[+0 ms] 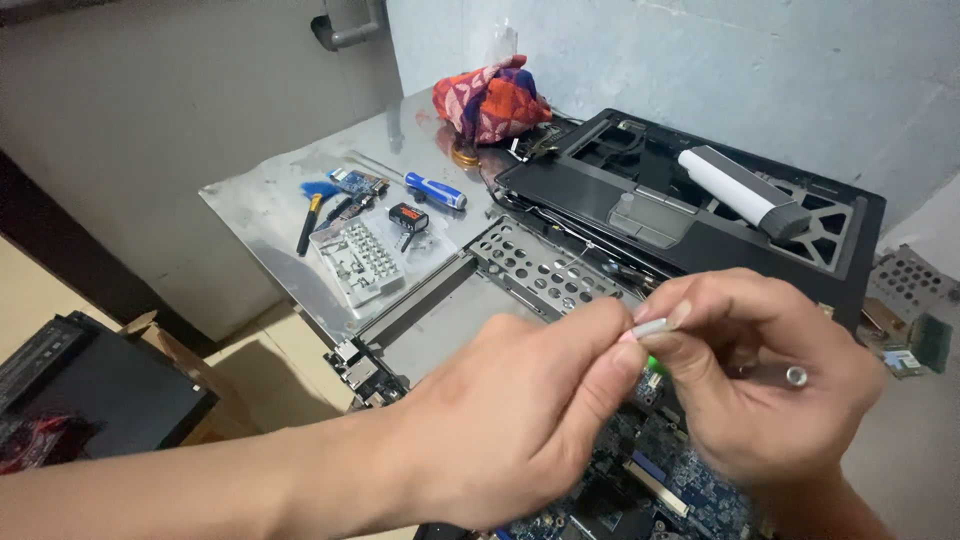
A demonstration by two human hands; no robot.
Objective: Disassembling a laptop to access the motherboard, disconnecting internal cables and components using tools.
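Observation:
My left hand [510,410] and my right hand [760,375] meet above a blue laptop circuit board [650,475]. Both pinch a small whitish tube-like piece [650,327] between thumb and fingertips. A bit of green [655,365] shows just under it. A small metal tip [796,376] sticks out of my right fist, likely a tool's end. The rest of that tool is hidden in my palm.
A black laptop case [700,200] with a white and grey cylinder [745,190] lies behind. A perforated metal plate [540,265], a screw tray [358,260], a blue-handled screwdriver [435,190], a brush [312,215] and a red cloth bundle [490,100] sit on the metal table [260,200].

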